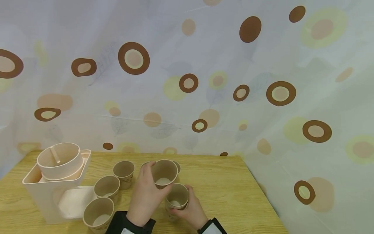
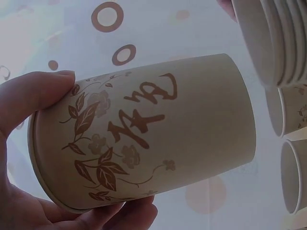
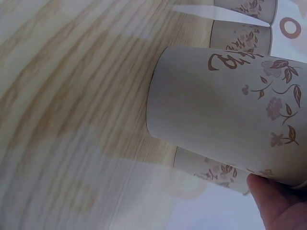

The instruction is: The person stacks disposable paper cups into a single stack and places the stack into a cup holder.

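Observation:
My left hand [image 1: 147, 193] grips a paper cup [image 1: 156, 186] near its rim, thumb on one side and fingers on the other. In the left wrist view this paper cup [image 2: 201, 110] shows brown flowers and written characters. Just right of it and lower, my right hand [image 1: 193, 211] holds a stack of paper cups [image 1: 176, 213], whose several nested rims show in the left wrist view. The stack's outer cup [image 3: 192, 96] stands close over the wooden table in the right wrist view. Behind the raised cup, another paper cup [image 1: 178, 166] is mostly hidden.
Left of my hands, three paper cups stand upright: a far one [image 1: 126, 182], a middle one [image 1: 112, 195] and a near one [image 1: 102, 224]. A white plastic container [image 1: 43, 201] with a round tub [image 1: 62, 167] is at the table's left. A patterned sheet [image 1: 219, 58] rises behind the table [image 1: 228, 188].

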